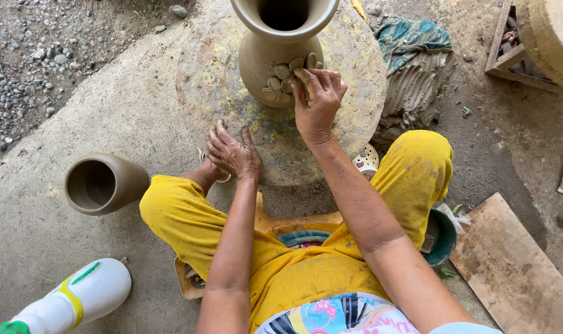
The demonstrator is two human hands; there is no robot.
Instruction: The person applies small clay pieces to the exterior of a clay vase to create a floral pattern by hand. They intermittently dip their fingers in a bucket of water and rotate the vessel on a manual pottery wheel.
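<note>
Head view, looking down. My right hand [317,99] is pressed against the lower wall of an unfired grey clay vase [275,55], fingers curled in at a cluster of small flattened clay lumps [281,79] stuck to its side. I cannot tell whether the fingertips pinch one of the lumps or only push on them.

The vase stands upright near the far middle of a round turntable [349,68], its flared mouth open toward the camera. The disc surface is smeared with dried clay and yellowish stains.

My left hand [233,153] lies flat and open on the near edge of the turntable, fingers spread, gripping nothing.

I sit low with knees in yellow trousers [170,213] on either side of the disc.

Surroundings: a second clay pot [102,184] lies on its side on the concrete to my left, mouth facing the camera, well apart from the disc. A white plastic bottle [77,300] with a yellow and green band lies at lower left. A clay-caked teal cloth [414,62] sits just beyond the disc on the right. A wooden board [510,266] lies at lower right.
</note>
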